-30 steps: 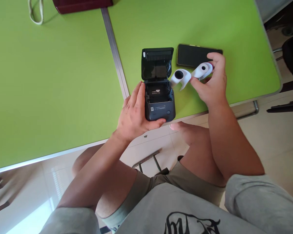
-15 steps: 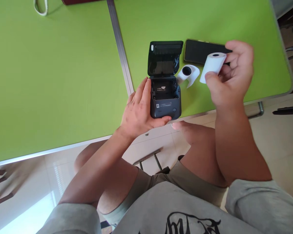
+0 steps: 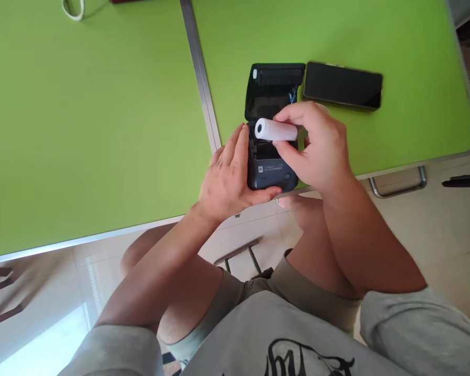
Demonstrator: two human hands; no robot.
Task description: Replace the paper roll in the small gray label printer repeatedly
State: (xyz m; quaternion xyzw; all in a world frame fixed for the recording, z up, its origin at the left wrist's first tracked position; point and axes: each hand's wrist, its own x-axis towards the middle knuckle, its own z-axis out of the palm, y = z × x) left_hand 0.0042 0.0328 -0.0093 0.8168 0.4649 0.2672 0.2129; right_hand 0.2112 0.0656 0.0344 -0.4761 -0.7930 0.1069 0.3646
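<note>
A small dark label printer (image 3: 273, 175) stands near the table's front edge with its lid (image 3: 274, 89) flipped up and back. My left hand (image 3: 229, 177) grips it, fingers along its left side and thumb across its front. Between the thumb and fingers of my right hand (image 3: 321, 143) is a white paper roll (image 3: 278, 130), held sideways just above the printer's compartment. The roll's dark core hole faces left. My right hand hides the other white roll's spot on the table.
A black phone (image 3: 342, 85) lies right of the printer lid. A metal strip (image 3: 199, 68) crosses the green table (image 3: 113, 115). At the far left lies a white cord loop (image 3: 75, 15), beside the edge of a dark red object (image 3: 129, 1). My knees are below the table edge.
My right hand has carried the paper roll left from near the phone to over the printer, turning it from upright to sideways. My left hand stays on the printer.
</note>
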